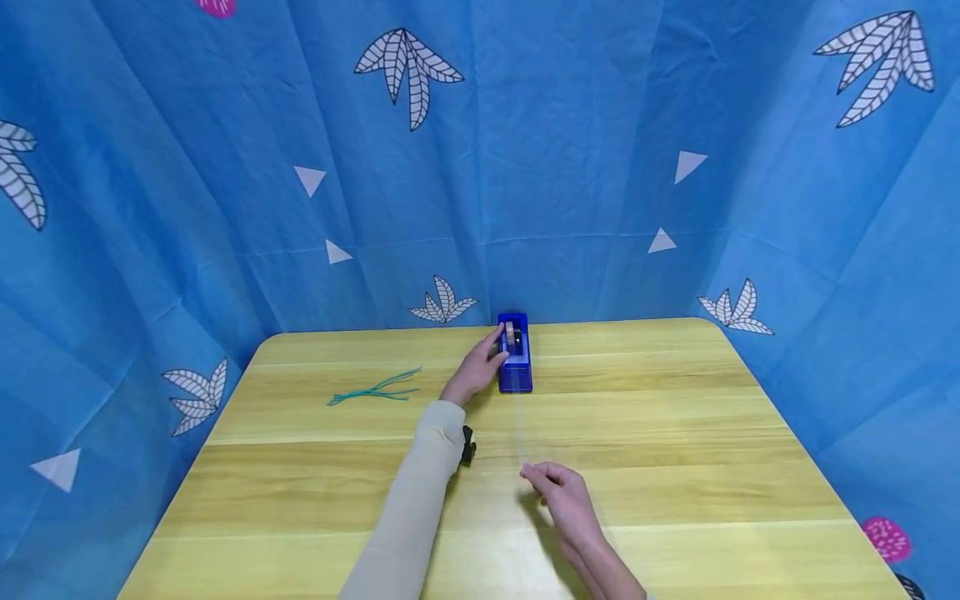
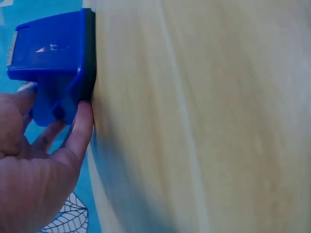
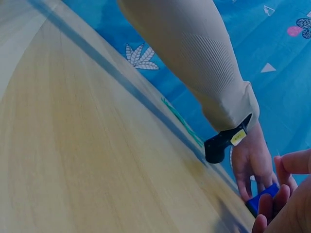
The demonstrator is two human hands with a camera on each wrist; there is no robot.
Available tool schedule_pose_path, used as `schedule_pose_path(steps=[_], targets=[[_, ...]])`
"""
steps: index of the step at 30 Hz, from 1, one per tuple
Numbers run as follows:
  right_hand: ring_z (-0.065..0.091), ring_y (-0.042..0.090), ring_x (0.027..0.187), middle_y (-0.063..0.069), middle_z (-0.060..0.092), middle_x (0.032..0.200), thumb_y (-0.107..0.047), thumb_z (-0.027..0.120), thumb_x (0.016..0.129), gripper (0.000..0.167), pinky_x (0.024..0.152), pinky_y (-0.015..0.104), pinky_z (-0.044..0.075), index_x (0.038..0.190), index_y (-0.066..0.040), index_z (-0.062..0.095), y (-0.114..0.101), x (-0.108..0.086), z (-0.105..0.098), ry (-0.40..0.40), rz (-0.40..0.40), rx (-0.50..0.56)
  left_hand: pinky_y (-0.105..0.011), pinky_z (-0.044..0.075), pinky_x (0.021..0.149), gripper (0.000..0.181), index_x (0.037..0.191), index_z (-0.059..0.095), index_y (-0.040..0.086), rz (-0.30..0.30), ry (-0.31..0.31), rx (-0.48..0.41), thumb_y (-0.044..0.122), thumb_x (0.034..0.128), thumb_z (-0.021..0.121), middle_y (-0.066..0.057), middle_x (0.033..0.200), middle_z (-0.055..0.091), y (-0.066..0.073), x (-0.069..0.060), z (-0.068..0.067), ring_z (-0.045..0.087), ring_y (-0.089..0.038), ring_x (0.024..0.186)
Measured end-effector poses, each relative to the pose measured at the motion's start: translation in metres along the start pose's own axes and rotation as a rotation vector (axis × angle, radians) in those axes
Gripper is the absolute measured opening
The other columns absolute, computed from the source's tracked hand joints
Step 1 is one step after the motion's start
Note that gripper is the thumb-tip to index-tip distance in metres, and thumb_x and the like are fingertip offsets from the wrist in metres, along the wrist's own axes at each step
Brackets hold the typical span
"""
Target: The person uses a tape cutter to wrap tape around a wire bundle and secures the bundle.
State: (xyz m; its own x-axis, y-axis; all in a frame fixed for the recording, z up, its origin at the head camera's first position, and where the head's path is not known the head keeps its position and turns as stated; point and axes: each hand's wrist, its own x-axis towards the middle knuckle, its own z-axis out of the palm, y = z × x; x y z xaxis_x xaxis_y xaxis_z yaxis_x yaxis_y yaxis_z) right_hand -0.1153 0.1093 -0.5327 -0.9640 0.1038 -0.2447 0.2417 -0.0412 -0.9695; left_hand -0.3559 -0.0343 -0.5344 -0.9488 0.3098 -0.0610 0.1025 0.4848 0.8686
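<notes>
A blue tape dispenser (image 1: 516,380) stands by the far edge of the wooden table, a small tape roll (image 1: 510,333) inside it. My left hand (image 1: 476,367) reaches forward and holds its left side; in the left wrist view, thumb and fingers of the left hand (image 2: 41,167) press around the dispenser (image 2: 53,51). A faint clear strip of tape (image 1: 519,425) runs from the dispenser's near end toward me. Its near end is pinched between thumb and index finger of my right hand (image 1: 568,507), above the table. The right wrist view shows the right hand (image 3: 294,204) partly in front of the dispenser (image 3: 257,197).
Several thin teal strands (image 1: 375,392) lie crossed on the table, left of my left hand. A blue patterned curtain (image 1: 562,167) hangs behind and beside the table (image 1: 720,450). A black device (image 1: 468,446) is worn at the left wrist.
</notes>
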Motion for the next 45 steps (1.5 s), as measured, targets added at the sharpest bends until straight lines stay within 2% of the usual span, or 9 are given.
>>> schedule_pose_path(steps=[5,7,10,16,22,27,32,38,45], targets=[[0.052,0.02,0.092,0.002,0.064,0.096,-0.023,0.07,0.098,0.028,0.078,0.028,0.045,0.098,0.004,0.071,0.0,0.0,0.002,0.004,0.008,0.005,-0.052,0.042,0.118,0.062,0.165,0.019,0.038,0.02,-0.027,-0.112,0.026,0.1113,0.048,-0.011,0.17,0.03,-0.002,-0.003,-0.006,0.04,-0.039,0.149],[0.052,0.02,0.091,0.003,0.064,0.096,-0.023,0.07,0.098,0.027,0.077,0.028,0.045,0.098,0.004,0.071,0.0,-0.001,0.002,0.005,0.011,0.005,-0.048,0.05,0.111,0.062,0.166,0.019,0.034,0.035,-0.037,-0.125,0.024,0.1114,0.048,-0.012,0.168,0.031,-0.001,-0.006,-0.011,0.046,-0.038,0.146],[0.052,0.02,0.091,0.003,0.064,0.096,-0.023,0.07,0.098,0.027,0.077,0.029,0.045,0.098,0.004,0.071,0.0,-0.001,0.002,0.004,0.013,0.002,-0.044,0.055,0.102,0.061,0.166,0.023,0.026,0.058,-0.028,-0.084,0.023,0.1109,0.05,-0.014,0.165,0.037,-0.001,-0.011,-0.024,0.052,-0.035,0.139],[0.052,0.02,0.095,0.002,0.066,0.098,-0.025,0.069,0.099,0.029,0.078,0.029,0.046,0.097,0.004,0.071,-0.001,-0.001,0.0,0.005,0.005,-0.017,-0.048,0.058,0.093,0.051,0.16,0.039,0.018,0.104,0.043,0.008,0.022,0.1102,0.052,-0.017,0.15,0.054,-0.008,-0.028,-0.062,0.058,-0.033,0.126],[0.053,0.02,0.096,0.0,0.066,0.098,-0.024,0.069,0.099,0.029,0.077,0.029,0.046,0.093,0.004,0.071,-0.001,0.0,0.0,0.007,0.013,-0.015,-0.052,0.052,0.102,0.043,0.152,0.05,0.012,0.143,0.112,0.091,0.02,0.1093,0.054,-0.021,0.141,0.061,-0.032,-0.052,-0.108,0.059,-0.037,0.125],[0.053,0.02,0.096,0.001,0.065,0.097,-0.024,0.07,0.099,0.029,0.077,0.028,0.046,0.093,0.003,0.071,-0.002,0.0,0.001,0.007,0.017,-0.007,-0.055,0.049,0.107,0.044,0.15,0.051,0.005,0.126,0.135,0.117,0.016,0.1079,0.056,-0.026,0.14,0.06,-0.057,-0.075,-0.14,0.059,-0.041,0.125],[0.053,0.02,0.095,0.001,0.065,0.097,-0.024,0.07,0.099,0.028,0.077,0.029,0.046,0.094,0.004,0.071,-0.002,0.0,0.001,0.002,0.016,-0.004,-0.056,0.046,0.109,0.043,0.147,0.053,0.0,0.104,0.153,0.155,0.014,0.1063,0.059,-0.028,0.137,0.061,-0.077,-0.1,-0.166,0.057,-0.042,0.126],[0.053,0.019,0.093,-0.001,0.066,0.098,-0.023,0.07,0.098,0.028,0.077,0.028,0.046,0.097,0.004,0.072,-0.001,0.002,-0.001,0.015,0.015,-0.015,-0.058,0.045,0.11,0.043,0.144,0.055,-0.003,0.064,0.169,0.176,0.012,0.104,0.063,-0.029,0.134,0.063,-0.094,-0.124,-0.189,0.057,-0.043,0.126],[0.052,0.019,0.094,-0.002,0.066,0.098,-0.023,0.07,0.099,0.028,0.078,0.029,0.046,0.097,0.004,0.073,0.001,0.003,0.0,0.012,0.024,-0.019,-0.058,0.047,0.107,0.044,0.142,0.056,-0.003,-0.001,0.196,0.182,0.012,0.1018,0.067,-0.027,0.133,0.063,-0.113,-0.141,-0.208,0.058,-0.044,0.125]])
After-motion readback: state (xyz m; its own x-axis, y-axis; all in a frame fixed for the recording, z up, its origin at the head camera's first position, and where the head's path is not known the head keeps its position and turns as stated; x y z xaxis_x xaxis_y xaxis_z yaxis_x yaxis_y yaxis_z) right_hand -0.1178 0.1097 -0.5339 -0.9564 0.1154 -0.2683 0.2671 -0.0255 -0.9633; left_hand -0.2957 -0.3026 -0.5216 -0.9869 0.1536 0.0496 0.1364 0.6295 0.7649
